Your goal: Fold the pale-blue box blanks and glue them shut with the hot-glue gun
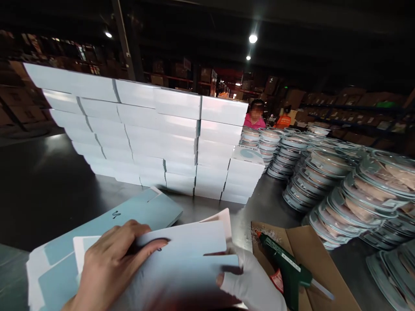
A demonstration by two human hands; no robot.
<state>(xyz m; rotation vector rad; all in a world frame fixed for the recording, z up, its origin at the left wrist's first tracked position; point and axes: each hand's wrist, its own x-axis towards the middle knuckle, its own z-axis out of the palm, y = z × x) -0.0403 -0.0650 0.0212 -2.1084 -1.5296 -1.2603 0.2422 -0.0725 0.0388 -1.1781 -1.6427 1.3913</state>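
A pale blue, partly folded carton (188, 246) is held between both hands, close to the camera. My left hand (113, 255) is bare and grips the carton's left side, thumb across its face. On the right, my right hand (249, 276) wears a white glove with a bare thumb tip showing, and it pinches the carton near a slotted flap; its other fingers are partly hidden. Flat blue carton blanks (129, 216) lie stacked under and behind my left hand. A green glue gun (285, 263) rests on a piece of brown cardboard (324, 268) beside my right hand.
A wall of stacked white boxes (175, 142) spans the table's far side. Clear round containers (350, 198) stand in tall stacks at right. Beyond them are a person in a pink top (254, 121) and another in orange (283, 120). Shelves with cartons fill the background.
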